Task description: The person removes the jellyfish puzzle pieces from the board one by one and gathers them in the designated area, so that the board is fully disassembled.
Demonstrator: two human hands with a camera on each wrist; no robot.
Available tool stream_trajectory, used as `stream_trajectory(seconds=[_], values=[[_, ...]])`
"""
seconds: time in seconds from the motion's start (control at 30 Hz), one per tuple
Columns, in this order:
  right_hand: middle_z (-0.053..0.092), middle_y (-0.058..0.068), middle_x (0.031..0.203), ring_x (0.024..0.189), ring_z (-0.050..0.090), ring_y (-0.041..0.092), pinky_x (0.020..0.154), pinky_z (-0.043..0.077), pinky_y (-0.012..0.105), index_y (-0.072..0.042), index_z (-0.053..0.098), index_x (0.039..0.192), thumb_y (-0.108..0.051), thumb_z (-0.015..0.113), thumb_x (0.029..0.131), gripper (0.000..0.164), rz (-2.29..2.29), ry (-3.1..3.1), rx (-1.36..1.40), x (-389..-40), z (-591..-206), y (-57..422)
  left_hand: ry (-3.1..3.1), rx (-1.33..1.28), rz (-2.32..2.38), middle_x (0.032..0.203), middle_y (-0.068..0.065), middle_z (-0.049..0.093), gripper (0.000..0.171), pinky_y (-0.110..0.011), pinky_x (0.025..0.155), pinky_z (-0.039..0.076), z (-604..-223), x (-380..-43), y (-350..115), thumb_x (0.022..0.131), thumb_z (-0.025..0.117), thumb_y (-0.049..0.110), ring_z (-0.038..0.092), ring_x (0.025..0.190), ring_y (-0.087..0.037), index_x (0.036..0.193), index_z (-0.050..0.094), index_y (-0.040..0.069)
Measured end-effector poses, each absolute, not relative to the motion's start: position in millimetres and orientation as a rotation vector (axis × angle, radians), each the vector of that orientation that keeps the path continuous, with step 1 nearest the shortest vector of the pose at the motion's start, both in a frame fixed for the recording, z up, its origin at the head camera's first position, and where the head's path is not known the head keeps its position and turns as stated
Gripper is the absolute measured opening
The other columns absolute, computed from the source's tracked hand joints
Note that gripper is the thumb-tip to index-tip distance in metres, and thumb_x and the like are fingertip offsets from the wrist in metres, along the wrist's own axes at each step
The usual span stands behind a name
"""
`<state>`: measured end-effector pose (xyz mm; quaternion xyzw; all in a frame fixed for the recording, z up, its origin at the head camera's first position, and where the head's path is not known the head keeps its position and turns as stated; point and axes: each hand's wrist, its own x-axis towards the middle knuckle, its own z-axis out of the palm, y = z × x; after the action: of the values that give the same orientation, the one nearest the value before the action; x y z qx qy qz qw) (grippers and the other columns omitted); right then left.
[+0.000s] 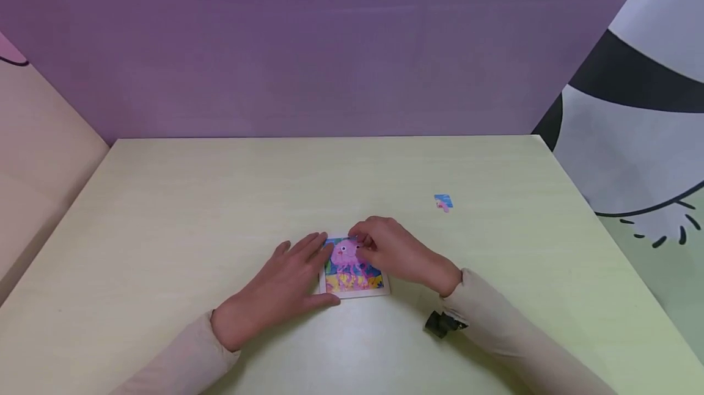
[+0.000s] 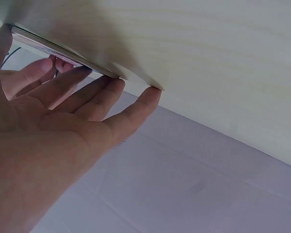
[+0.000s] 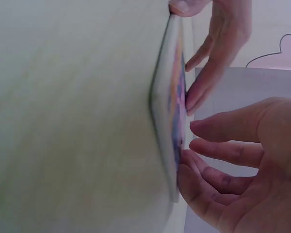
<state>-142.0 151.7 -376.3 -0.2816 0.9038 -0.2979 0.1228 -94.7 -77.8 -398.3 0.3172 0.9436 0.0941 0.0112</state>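
The small square jellyfish puzzle board (image 1: 354, 273), lying near the pale green bench's (image 1: 165, 211) front edge, is steadied by the flat, straight-fingered left hand (image 1: 280, 288) so a piece can be pressed in by the right hand's (image 1: 396, 251) curled fingers (image 3: 208, 177).

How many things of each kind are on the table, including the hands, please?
Puzzle boards: 1, the jellyfish puzzle board
Loose puzzle pieces: 1, the blue and pink piece
Hands: 2, the left hand flat at the board's left edge, the right hand with fingertips on its upper right part
Total: 4
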Motion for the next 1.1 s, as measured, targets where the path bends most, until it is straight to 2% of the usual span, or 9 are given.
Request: stream_trajectory(seconds=[0.2,0.5,1.1], values=[[0.060,0.004,0.106,0.094,0.054,0.015,0.081,0.050,0.030,-0.002,0.066,0.122,-0.010,0.068,0.094,0.030,-0.812,2.656,-0.811,-138.4,-378.4,149.0,2.956,1.003,0.270,0.152,-0.016,0.044,0.086,-0.060,0.102,0.041,-398.6,-94.7,-78.2,0.084,0.068,0.065,0.040,0.141,-0.032,0.144,0.052,0.005],[0.059,0.003,0.110,0.101,0.055,0.017,0.086,0.051,0.033,-0.004,0.065,0.122,-0.009,0.069,0.094,0.029,-0.793,2.675,-0.811,-137.5,-379.2,148.4,2.961,1.010,0.244,0.154,-0.015,0.042,0.087,-0.060,0.102,0.041,-400.3,-94.7,-78.8,0.084,0.066,0.066,0.039,0.142,-0.031,0.145,0.051,0.006],[0.057,0.002,0.098,0.091,0.054,0.016,0.076,0.050,0.029,-0.011,0.060,0.111,-0.004,0.070,0.091,0.024,-0.831,2.696,-0.850,-139.8,-380.3,149.7,2.944,1.006,0.243,0.154,-0.014,0.041,0.085,-0.059,0.103,0.040,-397.2,-94.3,-79.0,0.085,0.065,0.065,0.038,0.142,-0.032,0.145,0.051,0.007]])
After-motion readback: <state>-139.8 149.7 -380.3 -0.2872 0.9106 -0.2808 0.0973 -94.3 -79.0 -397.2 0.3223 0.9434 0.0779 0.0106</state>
